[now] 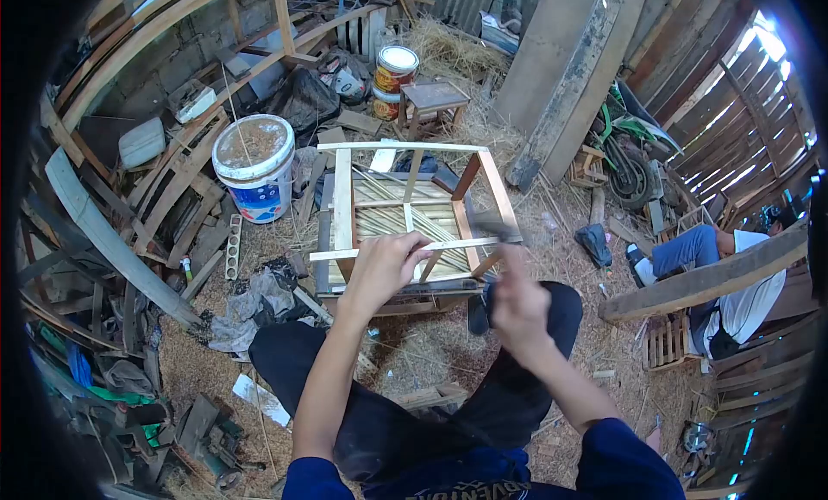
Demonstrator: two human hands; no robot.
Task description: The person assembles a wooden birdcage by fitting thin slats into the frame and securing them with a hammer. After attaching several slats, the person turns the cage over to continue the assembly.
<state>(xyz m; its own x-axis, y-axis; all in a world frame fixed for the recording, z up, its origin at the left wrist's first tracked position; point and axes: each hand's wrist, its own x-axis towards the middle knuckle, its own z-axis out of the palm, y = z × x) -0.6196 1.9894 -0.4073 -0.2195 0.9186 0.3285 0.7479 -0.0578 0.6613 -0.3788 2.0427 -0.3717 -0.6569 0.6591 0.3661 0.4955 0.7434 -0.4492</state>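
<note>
A light wooden frame (343, 198) stands on a low dark stand in front of me, with thin bamboo sticks (405, 220) lying inside it. Along its near side runs a pale slat (336, 255). My left hand (390, 263) is closed around this slat, its thumb and fingers pressed together on it. At the slat's right end, my right hand (520, 306) is closed around a hammer's handle; hand and tool are blurred. The dark hammer head (492, 225) is over the frame's near right corner, and whether it touches the wood cannot be made out.
A white bucket (253, 168) stands at the left, near wood scraps. Behind the frame are a small stool (434, 96) and stacked paint tins (396, 69). A person (690, 250) sits at the right beyond a curved beam (707, 280). A motorbike (630, 159) stands behind.
</note>
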